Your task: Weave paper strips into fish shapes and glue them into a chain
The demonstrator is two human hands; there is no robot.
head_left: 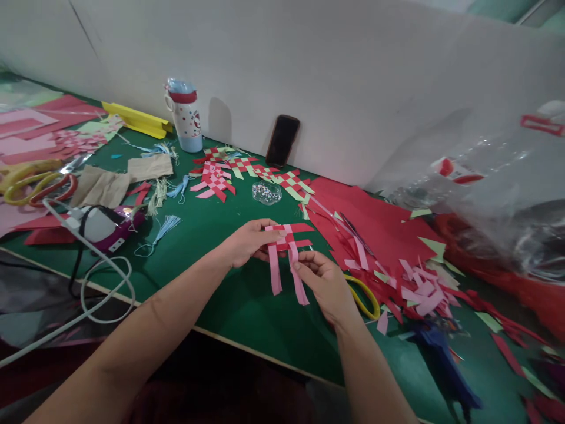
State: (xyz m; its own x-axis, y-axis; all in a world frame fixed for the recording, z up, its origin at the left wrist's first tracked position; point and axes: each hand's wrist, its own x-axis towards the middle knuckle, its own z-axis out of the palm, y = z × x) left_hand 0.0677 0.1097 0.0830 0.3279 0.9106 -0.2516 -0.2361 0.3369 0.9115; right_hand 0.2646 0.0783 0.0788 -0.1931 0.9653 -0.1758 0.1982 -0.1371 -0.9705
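Above the green table (212, 224) I hold a small weave of red and pink paper strips (286, 244). My left hand (249, 241) pinches its left side, fingers closed on the red strips. My right hand (324, 280) grips one of the two pink strips hanging down from the weave. Yellow-handled scissors (366, 294) lie just right of my right hand, partly hidden by it.
Finished woven pieces (216, 179) lie further back near a lidded drink bottle (185, 118), a black phone (282, 140) propped on the wall and a bag of beads (266, 192). Red paper sheets (379, 227) and offcuts cover the right. A glue gun (106, 227), white cable and tassels sit left.
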